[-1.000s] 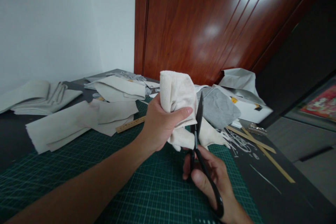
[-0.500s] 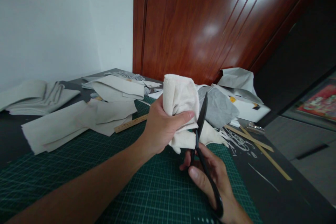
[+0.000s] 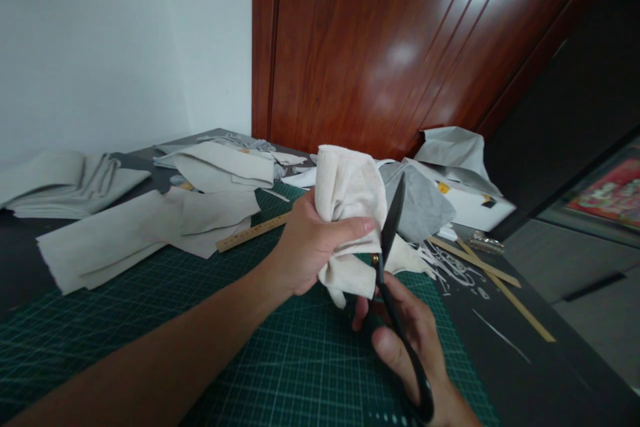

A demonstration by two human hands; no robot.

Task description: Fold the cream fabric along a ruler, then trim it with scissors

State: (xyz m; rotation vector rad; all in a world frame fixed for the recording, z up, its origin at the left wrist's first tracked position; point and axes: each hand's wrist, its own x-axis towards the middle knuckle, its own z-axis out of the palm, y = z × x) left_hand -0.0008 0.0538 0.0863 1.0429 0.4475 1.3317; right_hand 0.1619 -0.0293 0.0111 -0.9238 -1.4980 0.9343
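Folded white fabric point(image 3: 350, 193) is pinched between the thumb and fingers of my left hand point(image 3: 310, 247), held up above the green cutting mat point(image 3: 280, 360). My right hand point(image 3: 415, 340) grips black scissors point(image 3: 394, 217) by the handles. The blades point up at the right edge of the fabric, with the brass pivot beside its lower folds. A lower flap of the fabric hangs near the pivot. The fabric hides one blade.
Pale fabric pieces point(image 3: 110, 230) and a wooden ruler point(image 3: 250, 232) lie at left, with a folded stack point(image 3: 55, 180) beyond. At right are grey cloth point(image 3: 420, 203), a white box point(image 3: 475, 207), wooden strips point(image 3: 520, 307) and thin scraps point(image 3: 455, 267).
Both hands, the fabric and the scissors have shifted slightly to the right. The fabric's lower flap now hangs lower, with a wider gap above it.
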